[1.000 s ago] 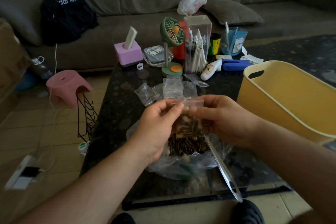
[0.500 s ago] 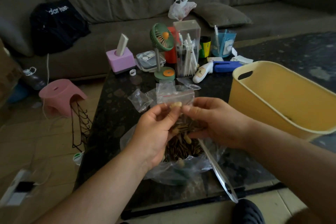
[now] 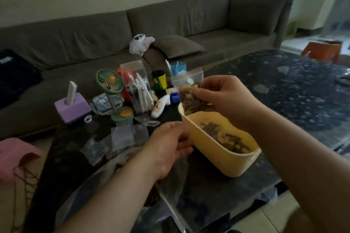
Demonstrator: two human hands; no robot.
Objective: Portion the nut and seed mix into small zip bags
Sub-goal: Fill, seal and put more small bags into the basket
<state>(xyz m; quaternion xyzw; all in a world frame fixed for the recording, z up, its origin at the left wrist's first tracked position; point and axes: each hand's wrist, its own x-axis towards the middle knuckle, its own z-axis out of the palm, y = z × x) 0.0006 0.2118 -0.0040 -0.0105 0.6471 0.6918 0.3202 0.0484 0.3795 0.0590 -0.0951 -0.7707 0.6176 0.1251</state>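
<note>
My right hand (image 3: 225,96) grips a small clear zip bag (image 3: 191,102) filled with seeds and nuts, held above the far end of the yellow basket (image 3: 223,155). Filled bags of dark seeds (image 3: 225,136) lie inside the basket. My left hand (image 3: 168,147) hangs over the table by the basket's near left wall, fingers loosely curled, holding nothing. Below my left forearm lies the large clear plastic bag (image 3: 166,185) of nut and seed mix, mostly hidden. Empty small zip bags (image 3: 121,136) lie on the dark table left of my left hand.
At the table's far left stand a green mini fan (image 3: 111,87), a purple box (image 3: 73,108), a clear holder of white sticks (image 3: 138,89), a white gadget (image 3: 161,106) and a blue cup (image 3: 178,68). A grey sofa (image 3: 170,22) runs behind. A pink stool (image 3: 17,155) sits left.
Both hands were pinching the small bag's top over the big mix bag. Now my right hand alone has carried it right, over the yellow basket; my left hand has let go. The view swung right.
</note>
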